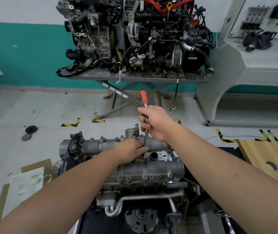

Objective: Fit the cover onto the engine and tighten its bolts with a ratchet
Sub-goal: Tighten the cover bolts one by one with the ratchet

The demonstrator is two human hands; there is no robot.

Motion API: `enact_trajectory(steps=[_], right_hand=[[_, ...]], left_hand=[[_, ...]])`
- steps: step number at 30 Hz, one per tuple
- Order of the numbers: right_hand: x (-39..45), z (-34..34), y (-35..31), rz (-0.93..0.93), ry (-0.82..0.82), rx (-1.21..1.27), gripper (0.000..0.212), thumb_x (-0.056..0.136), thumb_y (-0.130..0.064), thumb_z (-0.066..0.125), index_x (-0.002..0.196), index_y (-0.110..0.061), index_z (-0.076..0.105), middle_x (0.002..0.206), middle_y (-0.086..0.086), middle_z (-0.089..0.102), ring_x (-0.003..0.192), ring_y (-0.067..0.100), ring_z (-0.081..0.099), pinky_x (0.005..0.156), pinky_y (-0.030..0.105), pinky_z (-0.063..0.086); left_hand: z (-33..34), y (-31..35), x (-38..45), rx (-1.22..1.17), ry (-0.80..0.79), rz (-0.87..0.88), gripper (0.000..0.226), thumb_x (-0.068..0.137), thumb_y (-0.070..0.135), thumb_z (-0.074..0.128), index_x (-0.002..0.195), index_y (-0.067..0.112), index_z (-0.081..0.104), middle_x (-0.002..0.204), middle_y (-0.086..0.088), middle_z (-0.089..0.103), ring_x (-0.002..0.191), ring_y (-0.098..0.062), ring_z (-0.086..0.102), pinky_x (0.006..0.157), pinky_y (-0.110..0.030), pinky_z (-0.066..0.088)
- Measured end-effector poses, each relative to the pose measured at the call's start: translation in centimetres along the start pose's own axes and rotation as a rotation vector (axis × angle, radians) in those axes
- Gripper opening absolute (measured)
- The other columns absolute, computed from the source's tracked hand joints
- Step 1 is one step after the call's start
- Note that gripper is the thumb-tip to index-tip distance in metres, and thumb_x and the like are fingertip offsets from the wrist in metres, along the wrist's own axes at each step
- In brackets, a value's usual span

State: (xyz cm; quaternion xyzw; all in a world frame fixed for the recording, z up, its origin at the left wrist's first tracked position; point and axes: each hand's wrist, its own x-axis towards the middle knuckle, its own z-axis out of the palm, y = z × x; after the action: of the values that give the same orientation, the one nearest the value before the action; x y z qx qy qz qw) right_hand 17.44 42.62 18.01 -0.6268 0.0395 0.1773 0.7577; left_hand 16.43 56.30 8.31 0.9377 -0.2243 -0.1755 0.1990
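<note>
We count: two hands, left hand, right hand. One ratchet, orange grip. One cover on near engine. Two more engines on far table: grey engine, wired engine. Two round discs on floor: ribbed disc, flat disc. One wooden board.

The left hand hides the ratchet tip.
</note>
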Motion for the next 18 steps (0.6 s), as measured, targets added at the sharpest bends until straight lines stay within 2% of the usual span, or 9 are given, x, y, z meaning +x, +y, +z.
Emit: enact_trajectory(steps=[4,7,9,11,14,16,17,18], right_hand=[[-0.3,0.1,0.2,-0.004,0.003,0.000,0.020,0.102,-0.019,0.049,0.085,-0.017,0.039,0.052,-0.005,0.048,0.039,0.010,0.030,0.058,0.030,0.033],[-0.5,0.3,0.2,0.015,0.015,0.043,0.020,0.102,-0.021,0.048,0.086,-0.016,0.039,0.054,-0.002,0.049,0.041,0.012,0.029,0.059,0.031,0.031],[-0.9,0.4,0.4,0.035,0.008,0.194,0.018,0.101,-0.015,0.045,0.084,-0.015,0.038,0.058,0.002,0.051,0.041,0.014,0.032,0.058,0.031,0.032],[-1.3,0.3,0.8,0.036,-0.011,0.352,0.022,0.098,-0.009,0.044,0.078,-0.015,0.040,0.063,0.002,0.055,0.046,0.015,0.041,0.059,0.030,0.035],[-2.0,0.3,1.7,-0.027,-0.026,0.483,0.035,0.095,-0.004,0.052,0.066,-0.021,0.044,0.075,0.001,0.063,0.064,0.016,0.053,0.062,0.032,0.038],[-2.5,0.8,2.5,-0.152,0.024,0.396,0.025,0.096,-0.005,0.056,0.074,-0.018,0.056,0.085,0.001,0.069,0.072,0.019,0.054,0.069,0.039,0.043],[-2.7,1.2,3.2,-0.226,0.074,0.275,0.017,0.097,-0.008,0.057,0.084,-0.014,0.065,0.091,-0.001,0.072,0.077,0.019,0.058,0.076,0.043,0.048],[-3.0,1.5,3.8,-0.289,0.123,0.149,0.014,0.097,-0.011,0.059,0.092,-0.014,0.071,0.098,-0.004,0.074,0.085,0.015,0.064,0.086,0.040,0.053]], left_hand=[[0.3,0.0,-0.2,-0.005,0.021,0.003,0.036,0.104,0.043,0.048,0.076,0.020,0.053,0.068,0.011,0.046,0.066,-0.010,0.047,0.059,-0.031,0.031],[0.6,0.1,-0.5,0.002,0.046,-0.014,0.039,0.103,0.043,0.049,0.072,0.020,0.048,0.071,0.007,0.045,0.070,-0.016,0.049,0.064,-0.032,0.036],[1.0,0.2,-0.7,0.006,0.057,-0.017,0.036,0.104,0.041,0.049,0.077,0.018,0.049,0.079,-0.003,0.056,0.081,-0.025,0.057,0.073,-0.036,0.046],[1.4,0.3,-1.0,-0.028,0.074,-0.031,0.035,0.104,0.039,0.048,0.080,0.016,0.056,0.091,-0.013,0.065,0.088,-0.029,0.061,0.079,-0.039,0.049],[2.2,0.2,-1.2,-0.121,0.104,-0.067,0.038,0.105,0.037,0.049,0.084,0.008,0.062,0.092,-0.015,0.068,0.087,-0.029,0.063,0.073,-0.037,0.047],[2.6,0.3,-1.4,-0.165,0.132,-0.095,0.036,0.105,0.036,0.049,0.081,0.010,0.058,0.091,-0.016,0.068,0.087,-0.029,0.062,0.069,-0.035,0.041],[2.8,0.4,-1.4,-0.183,0.145,-0.099,0.035,0.105,0.035,0.049,0.079,0.012,0.055,0.091,-0.016,0.068,0.087,-0.030,0.062,0.069,-0.036,0.041],[3.1,0.2,-1.3,-0.196,0.148,-0.101,0.035,0.105,0.034,0.049,0.079,0.012,0.053,0.092,-0.017,0.068,0.088,-0.031,0.062,0.071,-0.036,0.043]])
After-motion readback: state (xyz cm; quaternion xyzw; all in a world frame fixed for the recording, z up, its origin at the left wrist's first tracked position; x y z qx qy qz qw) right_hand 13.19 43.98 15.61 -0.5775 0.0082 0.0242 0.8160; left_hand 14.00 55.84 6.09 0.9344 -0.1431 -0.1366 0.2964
